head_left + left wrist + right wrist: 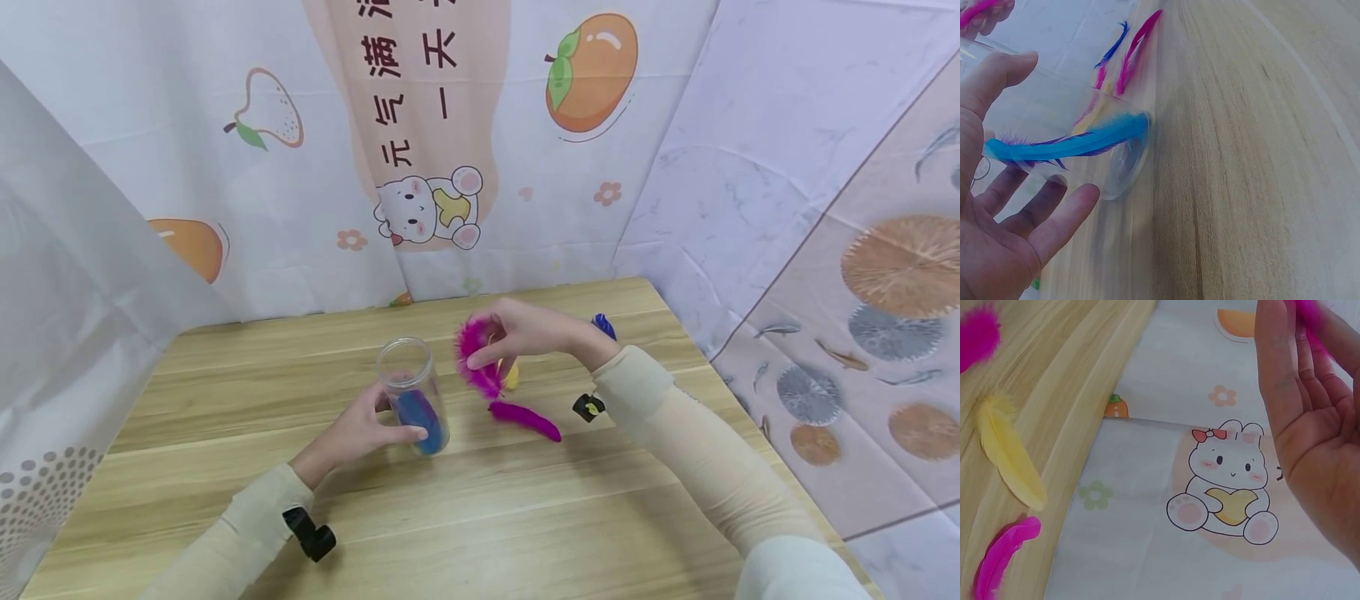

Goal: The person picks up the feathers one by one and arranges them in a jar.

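My left hand (pixel 367 429) grips a tall clear jar (pixel 408 354) from the side, thumb in front and fingers round the back. Inside the jar lie a bright blue feather (pixel 1079 144) and a purple one, partly hidden behind it. To the right of the jar's rim, my right hand (pixel 517 329) pinches a fluffy magenta feather (pixel 468 346) between thumb and fingers. Below that hand, a yellow feather (pixel 1010 453) rests on the table, half hidden in the head view. Nearer me lies another magenta feather (pixel 525 420).
A dark blue feather (pixel 603 327) lies at the back right, partly behind the right wrist. The wooden table (pixel 480 525) ends at a printed curtain (pixel 300 208). Black wrist cameras sit on both forearms.
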The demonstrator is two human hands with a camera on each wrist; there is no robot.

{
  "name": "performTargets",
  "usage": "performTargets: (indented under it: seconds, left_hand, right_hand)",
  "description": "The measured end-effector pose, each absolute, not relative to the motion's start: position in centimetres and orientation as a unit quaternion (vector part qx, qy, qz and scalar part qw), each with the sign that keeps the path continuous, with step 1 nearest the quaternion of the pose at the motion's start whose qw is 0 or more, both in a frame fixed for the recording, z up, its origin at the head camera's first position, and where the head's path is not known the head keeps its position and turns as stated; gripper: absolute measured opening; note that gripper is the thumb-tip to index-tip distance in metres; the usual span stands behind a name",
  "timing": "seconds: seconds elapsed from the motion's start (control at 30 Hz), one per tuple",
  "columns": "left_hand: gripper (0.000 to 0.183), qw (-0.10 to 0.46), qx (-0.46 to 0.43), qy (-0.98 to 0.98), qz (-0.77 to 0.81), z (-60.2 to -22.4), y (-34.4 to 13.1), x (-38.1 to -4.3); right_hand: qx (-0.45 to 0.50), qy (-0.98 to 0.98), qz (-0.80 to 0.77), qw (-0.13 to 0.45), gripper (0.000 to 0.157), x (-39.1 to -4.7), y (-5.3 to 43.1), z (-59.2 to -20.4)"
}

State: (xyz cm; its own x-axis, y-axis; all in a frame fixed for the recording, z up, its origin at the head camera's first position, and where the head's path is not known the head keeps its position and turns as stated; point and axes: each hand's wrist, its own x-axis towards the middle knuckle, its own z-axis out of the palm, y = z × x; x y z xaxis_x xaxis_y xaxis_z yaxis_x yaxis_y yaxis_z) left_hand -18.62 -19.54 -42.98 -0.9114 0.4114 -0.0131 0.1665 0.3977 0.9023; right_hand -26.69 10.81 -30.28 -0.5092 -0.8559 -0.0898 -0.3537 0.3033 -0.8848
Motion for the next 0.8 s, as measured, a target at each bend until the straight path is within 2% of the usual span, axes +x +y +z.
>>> performTargets:
  seconds: [0.8]
  left_hand:
    - [0.079,0.121,0.166,0.825,0.526,-42.8,-19.4,-18.5]
  right_hand:
    - [-0.395,0.732,-0.474,0.291,0.018,-26.5,9.3,-29.2]
